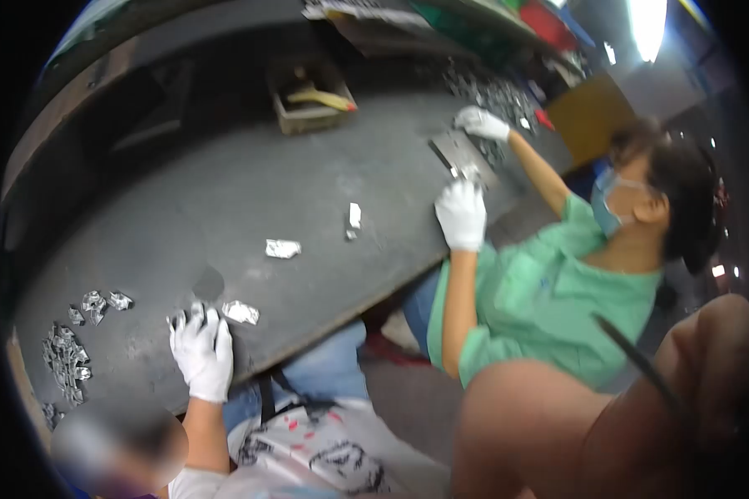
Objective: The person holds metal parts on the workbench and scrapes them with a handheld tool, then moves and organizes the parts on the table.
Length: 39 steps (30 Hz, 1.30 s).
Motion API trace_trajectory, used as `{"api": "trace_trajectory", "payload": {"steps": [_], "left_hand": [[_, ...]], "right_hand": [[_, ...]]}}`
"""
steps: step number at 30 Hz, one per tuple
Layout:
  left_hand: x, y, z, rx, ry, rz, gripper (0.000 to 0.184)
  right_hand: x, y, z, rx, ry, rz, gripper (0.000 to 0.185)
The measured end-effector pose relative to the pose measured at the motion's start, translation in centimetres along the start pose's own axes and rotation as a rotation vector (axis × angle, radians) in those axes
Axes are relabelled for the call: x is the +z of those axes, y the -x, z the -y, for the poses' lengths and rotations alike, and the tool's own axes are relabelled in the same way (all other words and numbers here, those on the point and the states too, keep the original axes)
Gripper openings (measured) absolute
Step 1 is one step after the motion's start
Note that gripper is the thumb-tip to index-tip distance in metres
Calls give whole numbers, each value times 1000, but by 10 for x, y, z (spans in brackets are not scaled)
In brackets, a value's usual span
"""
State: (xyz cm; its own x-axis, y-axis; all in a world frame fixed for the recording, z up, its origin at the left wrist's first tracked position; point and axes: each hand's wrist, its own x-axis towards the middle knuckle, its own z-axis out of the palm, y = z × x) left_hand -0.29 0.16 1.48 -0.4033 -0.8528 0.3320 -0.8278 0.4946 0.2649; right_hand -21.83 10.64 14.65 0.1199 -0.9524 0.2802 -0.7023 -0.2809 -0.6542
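Note:
My left hand [201, 353], in a white glove with darkened fingertips, lies palm down on the dark worktop, fingers stretched and slightly apart. Just right of it is a crumpled silvery piece [240, 313], and a dark round spot [209, 284] marks the surface beyond the fingers. Farther off lie a second silvery piece [283, 249] and a third, narrower one [354, 220]. Bare skin, seemingly my right hand [707, 358], looms blurred close to the lens at lower right. A thin dark strip [632, 358] crosses there; whether the fingers grip it is unclear.
Small shiny metal pieces [65, 358] are heaped at left. A bin [312, 123] with a yellow-handled tool stands at the back. Across the right side, a co-worker [549, 308] in green, with white gloves, handles pieces by a metal plate [466, 154]. A blurred head-like shape [116, 449] fills the lower left.

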Motion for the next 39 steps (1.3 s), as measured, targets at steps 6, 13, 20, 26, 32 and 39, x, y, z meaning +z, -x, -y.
{"api": "trace_trajectory", "payload": {"steps": [6, 13, 20, 26, 32, 39], "left_hand": [[3, 5, 18, 66, -172, 97, 28], [18, 6, 3, 3, -146, 181, 30], [42, 34, 33, -110, -130, 223, 34], [47, 66, 30, -192, -54, 282, 34], [29, 78, 77, -337, 3, 308, 33], [1, 78, 103, -433, -38, 332, 32]], "right_hand": [[-55, -11, 44, 115, -70, -65, 17], [-53, 52, -14, 470, -271, 200, 16], [-32, 73, -42, 650, -375, 360, 15], [-25, 96, -56, 825, -452, 462, 15], [17, 69, -38, 858, -478, 602, 14], [36, 48, -34, 841, -520, 715, 14]]}}
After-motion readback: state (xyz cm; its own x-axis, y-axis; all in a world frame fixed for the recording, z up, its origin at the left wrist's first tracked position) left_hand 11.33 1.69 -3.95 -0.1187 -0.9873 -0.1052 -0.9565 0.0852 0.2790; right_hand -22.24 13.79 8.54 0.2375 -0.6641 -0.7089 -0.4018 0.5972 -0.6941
